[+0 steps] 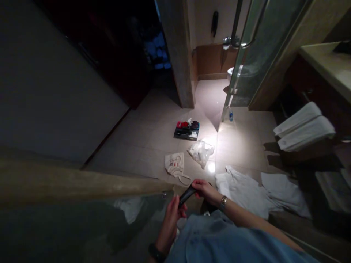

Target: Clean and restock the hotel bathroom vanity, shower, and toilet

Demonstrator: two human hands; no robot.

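My left hand [173, 213] and my right hand [203, 188] are both closed on a dark, narrow, elongated object [187, 195] in front of my body. The left fingers grip its lower end and the right fingers its upper end, so it slants between them. What kind of thing it is does not show clearly. Just beyond my hands, a cream cloth bag [174, 163] with a printed front lies on the tiled floor. A crumpled clear plastic bag [202, 152] rests to its right, holding something whitish.
Farther off is a black tray [186, 136] with red, dark and white items. White towels [246, 190] lie on the floor at right; more towels [304, 126] hang by the counter [331, 62]. A glass door [233, 80] stands ahead, a small blue bottle [230, 116] beside it.
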